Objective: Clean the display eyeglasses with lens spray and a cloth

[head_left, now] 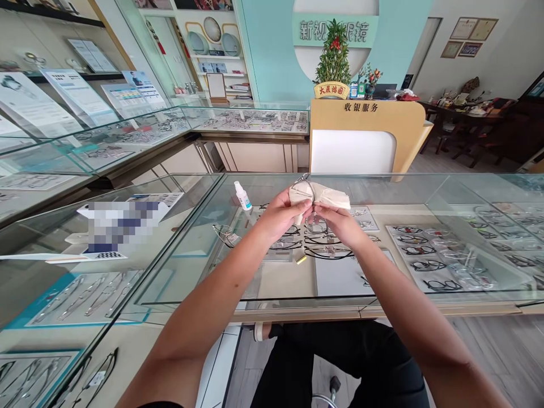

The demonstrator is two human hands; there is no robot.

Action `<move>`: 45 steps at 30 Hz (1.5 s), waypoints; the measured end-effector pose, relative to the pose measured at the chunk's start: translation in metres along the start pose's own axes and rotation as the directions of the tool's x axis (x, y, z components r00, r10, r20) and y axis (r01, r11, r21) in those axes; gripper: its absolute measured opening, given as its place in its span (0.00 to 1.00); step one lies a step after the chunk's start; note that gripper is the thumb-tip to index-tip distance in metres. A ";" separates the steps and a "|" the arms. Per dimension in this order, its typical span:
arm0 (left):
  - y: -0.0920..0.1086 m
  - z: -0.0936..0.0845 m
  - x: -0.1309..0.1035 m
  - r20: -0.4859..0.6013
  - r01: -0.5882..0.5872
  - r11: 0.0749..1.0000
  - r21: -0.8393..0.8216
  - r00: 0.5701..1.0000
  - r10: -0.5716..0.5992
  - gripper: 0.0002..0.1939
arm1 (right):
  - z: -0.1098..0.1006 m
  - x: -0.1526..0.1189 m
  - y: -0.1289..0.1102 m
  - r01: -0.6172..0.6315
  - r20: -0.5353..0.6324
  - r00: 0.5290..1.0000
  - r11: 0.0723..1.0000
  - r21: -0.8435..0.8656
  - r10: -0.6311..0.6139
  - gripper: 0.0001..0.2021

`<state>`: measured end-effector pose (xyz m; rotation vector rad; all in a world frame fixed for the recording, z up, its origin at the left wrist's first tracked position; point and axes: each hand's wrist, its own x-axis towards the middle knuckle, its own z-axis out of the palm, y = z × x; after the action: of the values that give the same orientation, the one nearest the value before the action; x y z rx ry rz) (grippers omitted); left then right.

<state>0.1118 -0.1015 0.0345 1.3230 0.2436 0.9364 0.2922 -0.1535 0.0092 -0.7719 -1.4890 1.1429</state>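
Observation:
Both hands are raised over the glass counter. My left hand (281, 215) is closed on a cream cloth (334, 197), pressing it around a pair of thin-rimmed glasses (304, 180). My right hand (338, 222) pinches at the lower edge of the glasses and cloth, close beside my left fingers. One end of the cloth spreads out to the right above my right hand. Part of the glasses is hidden by the cloth and fingers. A white spray bottle (242, 196) stands on the glass, left of my left hand.
Under the glass top (272, 292) lie rows of glasses (429, 265) on trays. Printed papers (123, 224) rest on the counter at the left. Another display case (255, 135) runs behind, beside a wooden cash desk (408, 122) with a plant (334, 56) on it.

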 end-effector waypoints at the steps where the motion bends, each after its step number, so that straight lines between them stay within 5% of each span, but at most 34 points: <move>1: -0.001 -0.001 0.000 0.009 -0.004 1.000 0.019 1.000 0.004 0.20 | 0.000 0.001 0.001 0.015 0.008 1.000 1.000 -0.008 -0.015 0.18; 10: 0.003 -0.005 -0.002 0.000 -0.019 0.986 0.165 1.000 0.020 0.20 | -0.001 -0.002 -0.006 0.041 0.075 0.997 0.990 -0.138 -0.031 0.21; 21: -0.006 0.014 -0.006 -0.244 -0.070 0.976 0.208 0.962 0.121 0.29 | 0.006 -0.003 -0.008 -0.012 0.127 0.991 0.988 -0.154 0.032 0.27; 37: 0.011 0.001 0.000 0.024 -0.020 0.999 0.032 1.000 0.019 0.24 | 0.003 -0.003 -0.005 0.012 0.087 0.996 1.000 0.001 -0.012 0.21; 45: -0.001 0.004 -0.003 -0.115 -0.089 0.985 0.145 0.988 0.106 0.27 | 0.007 0.002 0.005 0.006 0.098 0.995 1.000 0.019 -0.008 0.20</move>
<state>0.1131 -0.1058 0.0335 1.4179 0.3463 1.1016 0.2840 -0.1521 0.0047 -0.7057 -1.5594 1.2024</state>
